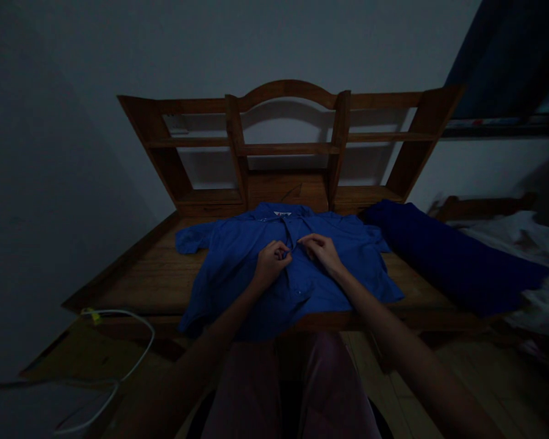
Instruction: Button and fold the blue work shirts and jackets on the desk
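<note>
A blue short-sleeved shirt (242,256) lies spread on the wooden desk, its collar with a white label (282,214) toward the back and its hem hanging over the front edge. Over the middle of the shirt, my left hand (273,262) is closed, its fingers pinching the front edge of the cloth. Just right of it, my right hand (320,249) pinches the same front opening between thumb and fingertips. The bit of cloth between the hands is small and dark; I cannot make out a button there.
Behind the shirt stands a wooden shelf unit (288,149) against the wall. Dark blue folded cloth (448,256) lies on the desk's right side, with whitish fabric (521,238) beyond. A white cable (150,335) loops at the lower left. Bare desk top (150,280) shows on the left.
</note>
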The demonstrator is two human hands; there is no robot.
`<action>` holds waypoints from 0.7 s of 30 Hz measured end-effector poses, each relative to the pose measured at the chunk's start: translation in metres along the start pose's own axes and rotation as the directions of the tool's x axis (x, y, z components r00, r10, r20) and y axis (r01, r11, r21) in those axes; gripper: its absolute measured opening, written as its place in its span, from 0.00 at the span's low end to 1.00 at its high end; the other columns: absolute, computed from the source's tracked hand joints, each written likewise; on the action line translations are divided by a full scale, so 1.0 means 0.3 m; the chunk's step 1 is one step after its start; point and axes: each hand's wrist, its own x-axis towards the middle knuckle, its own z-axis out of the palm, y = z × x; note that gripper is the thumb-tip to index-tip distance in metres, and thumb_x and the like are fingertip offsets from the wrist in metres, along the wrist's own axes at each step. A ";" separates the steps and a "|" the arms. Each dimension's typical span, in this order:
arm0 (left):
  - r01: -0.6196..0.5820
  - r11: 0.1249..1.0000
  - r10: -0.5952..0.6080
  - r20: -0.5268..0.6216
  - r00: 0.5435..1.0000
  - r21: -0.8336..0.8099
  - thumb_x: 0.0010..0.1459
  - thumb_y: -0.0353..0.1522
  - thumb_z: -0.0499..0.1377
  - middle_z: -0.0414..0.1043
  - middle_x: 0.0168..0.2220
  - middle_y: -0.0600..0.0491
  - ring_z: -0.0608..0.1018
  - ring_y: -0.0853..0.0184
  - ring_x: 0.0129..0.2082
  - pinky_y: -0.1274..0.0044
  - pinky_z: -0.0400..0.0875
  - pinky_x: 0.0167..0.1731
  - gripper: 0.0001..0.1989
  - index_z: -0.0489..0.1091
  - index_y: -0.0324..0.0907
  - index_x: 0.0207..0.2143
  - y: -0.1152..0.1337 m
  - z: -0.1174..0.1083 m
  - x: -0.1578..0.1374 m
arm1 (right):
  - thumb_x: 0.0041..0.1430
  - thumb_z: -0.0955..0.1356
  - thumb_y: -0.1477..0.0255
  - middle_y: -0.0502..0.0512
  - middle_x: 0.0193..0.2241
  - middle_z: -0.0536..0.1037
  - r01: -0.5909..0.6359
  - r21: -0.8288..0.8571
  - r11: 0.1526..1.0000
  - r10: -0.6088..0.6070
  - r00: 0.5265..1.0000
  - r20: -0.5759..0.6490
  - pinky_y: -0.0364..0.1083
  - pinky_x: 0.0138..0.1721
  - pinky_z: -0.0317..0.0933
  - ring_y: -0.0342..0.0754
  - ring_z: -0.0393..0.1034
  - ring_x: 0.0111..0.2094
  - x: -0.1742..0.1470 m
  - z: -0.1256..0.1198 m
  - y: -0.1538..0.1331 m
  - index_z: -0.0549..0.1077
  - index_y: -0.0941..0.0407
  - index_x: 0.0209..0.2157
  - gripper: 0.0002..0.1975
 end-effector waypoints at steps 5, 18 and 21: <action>-0.083 0.996 0.082 0.035 0.996 0.025 0.51 0.26 0.57 0.63 0.28 0.56 0.68 0.72 0.27 0.81 0.65 0.29 0.05 0.68 0.41 0.33 0.017 -0.003 -0.003 | 0.52 0.63 0.75 0.47 0.25 0.70 0.206 -0.276 0.939 -0.163 0.972 0.171 0.38 0.26 0.55 0.39 0.62 0.24 -0.027 0.026 -0.016 0.66 0.54 0.51 0.22; -0.143 0.987 0.144 -0.010 0.989 0.066 0.54 0.27 0.56 0.67 0.35 0.52 0.72 0.69 0.34 0.77 0.70 0.36 0.09 0.66 0.41 0.39 0.023 0.018 -0.018 | 0.57 0.62 0.75 0.51 0.29 0.75 0.282 -0.514 0.810 -0.187 0.955 0.229 0.39 0.29 0.55 0.42 0.67 0.27 -0.029 0.014 0.012 0.72 0.55 0.44 0.14; -0.056 0.998 0.056 -0.026 0.998 -0.026 0.53 0.29 0.59 0.70 0.35 0.53 0.74 0.70 0.32 0.78 0.73 0.33 0.09 0.66 0.41 0.38 0.001 0.019 -0.016 | 0.58 0.62 0.73 0.52 0.34 0.76 0.289 -0.501 0.816 -0.197 0.953 0.229 0.39 0.31 0.57 0.43 0.68 0.31 -0.026 0.009 0.013 0.72 0.54 0.44 0.13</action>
